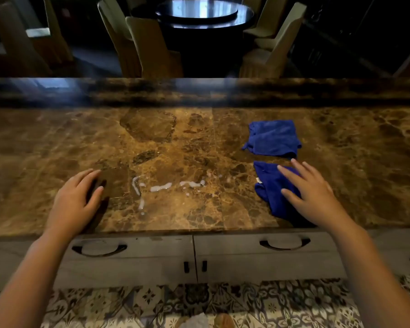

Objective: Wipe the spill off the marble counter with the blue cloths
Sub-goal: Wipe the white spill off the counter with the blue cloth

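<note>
A whitish spill (161, 187) runs in a thin broken line across the brown marble counter (57, 143), near its front edge, with a short streak trailing toward me at its left end. Two blue cloths lie right of it: the far cloth (273, 138) sits crumpled by itself, and the near cloth (269, 185) lies under my right hand (310, 192), whose fingers are spread flat on top of it. My left hand (77, 202) rests palm down on the bare counter just left of the spill, holding nothing.
A raised marble ledge (199, 92) runs along the counter's back. Grey drawers with curved handles (284, 243) sit under the front edge, above a patterned tile floor. Beyond the ledge stand chairs (152, 46) and a dark round table (204, 13).
</note>
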Tool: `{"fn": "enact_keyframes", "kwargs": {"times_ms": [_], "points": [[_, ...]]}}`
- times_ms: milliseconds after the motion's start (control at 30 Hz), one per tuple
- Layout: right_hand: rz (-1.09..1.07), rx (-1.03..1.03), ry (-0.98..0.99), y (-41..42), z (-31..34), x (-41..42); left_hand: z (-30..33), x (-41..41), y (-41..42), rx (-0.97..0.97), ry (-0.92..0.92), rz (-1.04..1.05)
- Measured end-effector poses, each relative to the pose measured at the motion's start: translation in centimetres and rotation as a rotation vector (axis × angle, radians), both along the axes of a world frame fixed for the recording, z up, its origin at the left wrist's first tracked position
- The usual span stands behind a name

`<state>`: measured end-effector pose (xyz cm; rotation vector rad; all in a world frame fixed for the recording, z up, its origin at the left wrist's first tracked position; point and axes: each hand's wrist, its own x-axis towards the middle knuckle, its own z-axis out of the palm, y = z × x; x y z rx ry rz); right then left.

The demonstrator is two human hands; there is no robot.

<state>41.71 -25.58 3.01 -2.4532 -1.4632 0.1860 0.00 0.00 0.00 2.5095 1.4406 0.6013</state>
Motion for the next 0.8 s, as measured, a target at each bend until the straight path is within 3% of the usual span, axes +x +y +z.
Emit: {"fn": "enact_keyframes", "kwargs": {"times_ms": [133,400,700,800], "points": [[0.053,-0.303,0.12,0.2,-0.9,0.5,-1.3,-0.7,1.3,-0.133,0.228,0.047],[0.181,-0.31,0.222,0.0,0.3,1.3,-1.8,-0.6,1.4,-0.122,0.296,0.044],[0.263,-0.069,0.07,-0.2,0.4,-0.2,-1.7,0.4,1.2,-0.159,0.243,0.103],[0.257,0.022,0.118,0.1,0.8,-1.5,-1.6,0.3,1.1,-0.138,0.237,0.1]]}}
